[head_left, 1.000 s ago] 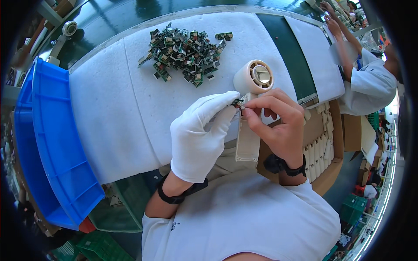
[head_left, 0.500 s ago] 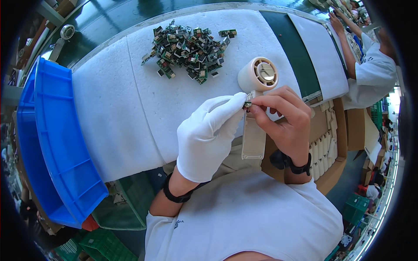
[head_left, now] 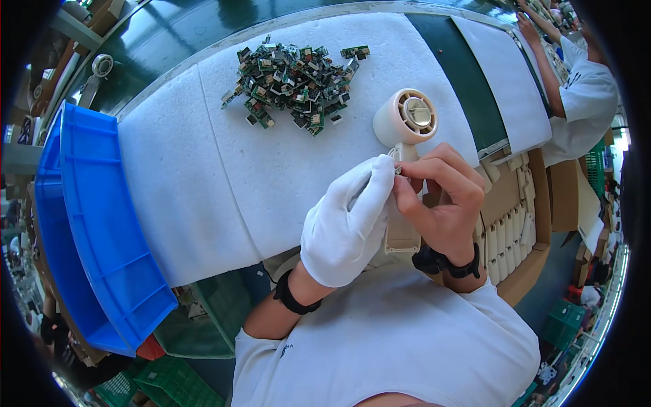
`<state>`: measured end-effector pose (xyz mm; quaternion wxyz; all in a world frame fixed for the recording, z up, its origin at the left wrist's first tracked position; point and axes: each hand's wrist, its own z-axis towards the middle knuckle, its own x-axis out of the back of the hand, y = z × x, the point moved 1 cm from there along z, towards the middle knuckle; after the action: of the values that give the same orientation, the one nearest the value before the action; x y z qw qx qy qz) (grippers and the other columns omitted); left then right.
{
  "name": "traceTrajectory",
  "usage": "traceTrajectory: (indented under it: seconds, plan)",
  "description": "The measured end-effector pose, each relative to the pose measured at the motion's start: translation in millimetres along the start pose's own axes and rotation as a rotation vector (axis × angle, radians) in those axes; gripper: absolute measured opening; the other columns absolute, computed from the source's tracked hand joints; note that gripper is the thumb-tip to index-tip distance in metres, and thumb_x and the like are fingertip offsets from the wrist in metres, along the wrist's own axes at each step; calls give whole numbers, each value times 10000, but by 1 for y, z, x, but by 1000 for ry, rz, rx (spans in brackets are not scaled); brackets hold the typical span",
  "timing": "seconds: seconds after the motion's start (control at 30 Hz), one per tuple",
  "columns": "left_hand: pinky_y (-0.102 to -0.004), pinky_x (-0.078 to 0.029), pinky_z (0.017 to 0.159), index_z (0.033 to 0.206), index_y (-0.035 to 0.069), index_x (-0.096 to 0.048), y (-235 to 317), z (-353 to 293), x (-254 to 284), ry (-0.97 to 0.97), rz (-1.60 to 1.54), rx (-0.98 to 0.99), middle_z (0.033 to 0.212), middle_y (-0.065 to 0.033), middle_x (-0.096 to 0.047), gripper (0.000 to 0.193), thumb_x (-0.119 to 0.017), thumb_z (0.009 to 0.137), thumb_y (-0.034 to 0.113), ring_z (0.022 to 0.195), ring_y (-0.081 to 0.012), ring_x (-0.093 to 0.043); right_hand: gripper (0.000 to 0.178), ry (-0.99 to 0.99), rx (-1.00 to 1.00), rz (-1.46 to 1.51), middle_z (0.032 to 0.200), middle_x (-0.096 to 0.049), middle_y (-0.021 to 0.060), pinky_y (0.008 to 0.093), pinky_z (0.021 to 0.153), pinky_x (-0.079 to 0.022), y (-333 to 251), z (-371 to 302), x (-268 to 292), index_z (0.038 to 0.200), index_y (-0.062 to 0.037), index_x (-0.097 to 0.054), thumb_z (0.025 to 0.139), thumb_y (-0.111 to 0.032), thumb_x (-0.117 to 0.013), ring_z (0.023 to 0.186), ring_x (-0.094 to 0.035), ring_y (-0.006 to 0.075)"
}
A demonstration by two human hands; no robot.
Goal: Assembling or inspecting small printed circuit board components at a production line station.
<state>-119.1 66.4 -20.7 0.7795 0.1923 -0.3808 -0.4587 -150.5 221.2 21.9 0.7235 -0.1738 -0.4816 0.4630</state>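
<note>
A cream handheld fan [head_left: 391,122] is in front of me, its round head pointing away and its hollow handle shell [head_left: 403,239] running down toward my body. My left hand [head_left: 347,220], in a white glove, is closed, thumb and fingers pinched at the fan's neck. My bare right hand [head_left: 444,197] is closed too, finger and thumb pinching from the other side. Between the fingertips shows a sliver of a small circuit board [head_left: 398,171], mostly covered. My hands hide the middle of the handle. A heap of small green circuit boards [head_left: 291,85] lies beyond on the white foam sheet [head_left: 183,176].
At the left stands a blue plastic bin [head_left: 108,224]. A cardboard box [head_left: 542,224] with rows of cream handle shells [head_left: 505,244] is at my right. Green crates [head_left: 173,383] sit low on the left. A co-worker's sleeve [head_left: 586,95] shows at the far right.
My hands and the fan's handle have shifted slightly right and down in view. The small circuit board, greener and plainer before, is now more covered by my fingers.
</note>
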Motion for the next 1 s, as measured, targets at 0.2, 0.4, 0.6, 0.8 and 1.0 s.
traceTrajectory:
  seconds: [0.2, 0.4, 0.6, 0.8, 1.0]
  plan:
    - [-343, -603, 811, 1384, 32, -607, -2, -3, 5, -72, 56, 7, 1300, -159, -631, 623, -713, 777, -65, 1017, -284, -700, 110, 8, 41, -10, 752, -619, -1, 206, 488, -312, 0, -2, -4, 878, -4, -752, 779, 41, -759, 585, -467, 46]
    - [-345, -592, 840, 1355, 33, -619, -1, -5, 1, -88, 50, 39, 1271, -150, -643, 575, -700, 791, -51, 1005, -296, -697, 152, -34, -32, -45, 740, -639, 39, 272, 461, -401, -6, -4, -1, 890, -22, -767, 752, 35, -798, 616, -561, 132]
    - [-355, -599, 810, 1267, 46, -689, 5, 13, 22, 42, 23, 65, 1146, -148, -702, 460, -758, 821, -46, 926, -287, -723, 297, -172, 159, -97, 841, -663, 67, 287, 584, -474, 3, 9, 9, 1076, -37, -768, 784, -7, -819, 733, -594, 170]
    - [-406, -563, 732, 1082, 95, -761, -12, 40, 86, 92, 540, 405, 952, -132, -695, 234, -789, 859, 159, 819, -299, -702, 518, -279, 207, -225, 1074, -677, 97, 275, 759, -519, 7, 61, 30, 1315, -71, -675, 817, -41, -814, 914, -623, 173]
    - [-437, -554, 780, 988, 86, -726, -39, 60, 97, -92, 683, 537, 952, -149, -676, 251, -731, 897, 320, 893, -346, -687, 556, -873, -38, 104, 1223, -680, 75, 284, 887, -544, 49, 150, 53, 1370, -74, -643, 841, -77, -814, 1046, -637, 138]
